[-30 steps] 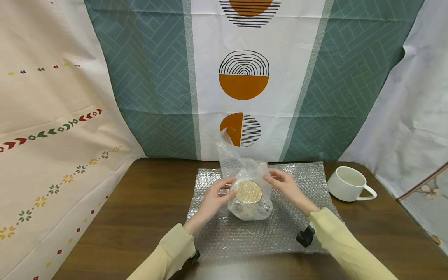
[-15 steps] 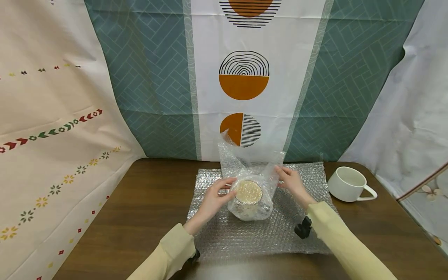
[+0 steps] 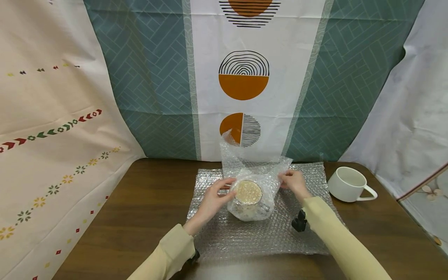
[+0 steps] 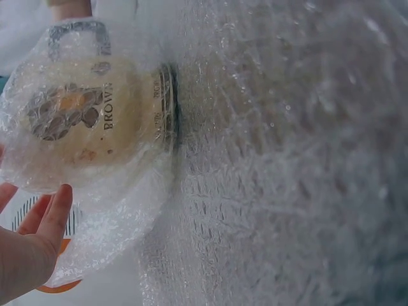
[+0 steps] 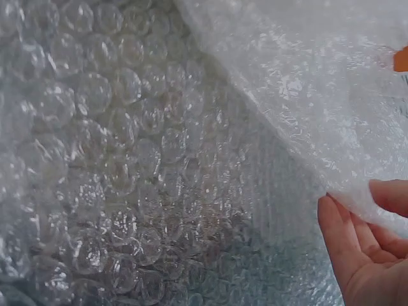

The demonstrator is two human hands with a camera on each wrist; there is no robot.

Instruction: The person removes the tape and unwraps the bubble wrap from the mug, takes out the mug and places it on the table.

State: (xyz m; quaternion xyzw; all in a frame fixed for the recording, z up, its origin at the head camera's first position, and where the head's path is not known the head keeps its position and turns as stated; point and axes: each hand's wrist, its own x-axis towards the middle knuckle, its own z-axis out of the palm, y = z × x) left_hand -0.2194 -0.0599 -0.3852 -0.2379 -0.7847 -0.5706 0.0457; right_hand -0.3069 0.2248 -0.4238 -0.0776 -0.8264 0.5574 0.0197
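Observation:
A cream mug-like cup (image 3: 248, 192) with a printed face and the word BROWN (image 4: 107, 105) stands wrapped in bubble wrap. A dark squarish handle shape (image 4: 80, 38) shows through the plastic. My left hand (image 3: 215, 194) rests thumb and fingertips against the wrapped cup's left side, fingers apart. Behind the cup a loose flap of bubble wrap (image 3: 232, 159) stands up. To the right, my right hand (image 3: 294, 182) pinches the flap's edge between thumb and fingers, as the right wrist view also shows.
Under the cup a larger bubble wrap sheet (image 3: 245, 241) lies on the brown table (image 3: 140, 217). A white mug (image 3: 348, 184) with its handle to the right stands beside the sheet at the right. Patterned cloths (image 3: 154, 77) hang at the back and sides.
My right hand has moved right and slightly down from beside the cup, drawing the flap's edge outward so it spreads wider. My left hand and the wrapped cup have barely moved.

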